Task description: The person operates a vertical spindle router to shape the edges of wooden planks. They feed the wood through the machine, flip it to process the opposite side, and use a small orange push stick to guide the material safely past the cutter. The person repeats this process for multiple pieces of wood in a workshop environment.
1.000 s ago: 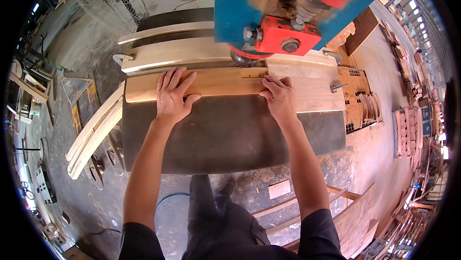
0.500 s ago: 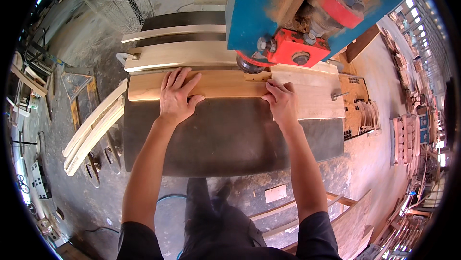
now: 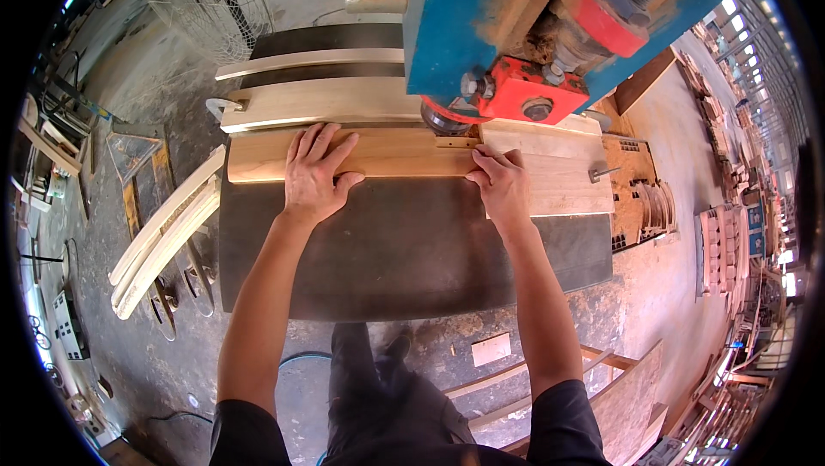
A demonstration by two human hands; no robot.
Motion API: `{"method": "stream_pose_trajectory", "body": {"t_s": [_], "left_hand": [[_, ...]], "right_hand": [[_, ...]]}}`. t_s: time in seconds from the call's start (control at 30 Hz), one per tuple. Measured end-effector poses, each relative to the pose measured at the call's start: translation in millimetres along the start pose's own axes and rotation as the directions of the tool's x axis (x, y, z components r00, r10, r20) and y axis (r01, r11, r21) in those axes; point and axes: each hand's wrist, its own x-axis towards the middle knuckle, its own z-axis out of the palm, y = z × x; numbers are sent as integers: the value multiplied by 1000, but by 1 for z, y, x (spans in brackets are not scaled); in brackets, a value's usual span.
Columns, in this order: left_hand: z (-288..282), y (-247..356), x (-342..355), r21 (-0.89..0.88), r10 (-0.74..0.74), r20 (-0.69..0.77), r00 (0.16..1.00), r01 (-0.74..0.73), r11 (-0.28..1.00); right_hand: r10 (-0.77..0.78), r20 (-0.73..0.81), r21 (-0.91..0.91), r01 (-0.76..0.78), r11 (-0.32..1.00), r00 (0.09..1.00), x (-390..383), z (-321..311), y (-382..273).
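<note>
A smooth wooden board [image 3: 395, 153] lies crosswise on the dark machine table [image 3: 369, 247], its far edge along a pale wooden fence piece [image 3: 331, 103]. My left hand [image 3: 318, 174] rests on the board's left part, fingers spread over its top and thumb by its near edge. At the right end my right hand [image 3: 503, 182] grips the board with bent fingers, beside a wide pale wooden panel [image 3: 559, 169]. A narrow slot-like piece [image 3: 458, 143] shows on the board's far side near that hand. Just beyond it is the dark round machine head [image 3: 444, 119], under a red block [image 3: 533, 92].
The machine's blue body [image 3: 447, 36] overhangs the far right of the table. Curved wooden strips [image 3: 168, 229] lean at the left, and a wire-caged fan [image 3: 202, 2] stands at far left. A metal clamp [image 3: 227, 107] sits at the fence's left end. Wooden frame pieces [image 3: 601, 389] lie lower right.
</note>
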Motion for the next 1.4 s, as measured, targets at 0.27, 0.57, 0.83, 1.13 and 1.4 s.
{"method": "stream_pose_trajectory", "body": {"t_s": [0.27,0.57,0.83,1.13,1.4], "left_hand": [[1,-1,3,3,4,-13,1000,-4,1000],[0,0,7,-46,7,-31,1000,-8,999],[2,-2,8,-52,15,-37,999,-17,998],[5,-3,14,-40,14,-50,999,-16,999],[7,-4,13,-38,10,-50,999,-12,999]], "right_hand": [[21,9,-10,-21,1000,1000,3,-1,-3],[21,-5,-3,-21,1000,1000,6,0,-2],[21,5,-20,-21,1000,1000,8,0,-2],[60,0,-16,-60,998,998,14,6,-1],[39,27,-3,-39,999,999,16,4,1]]}}
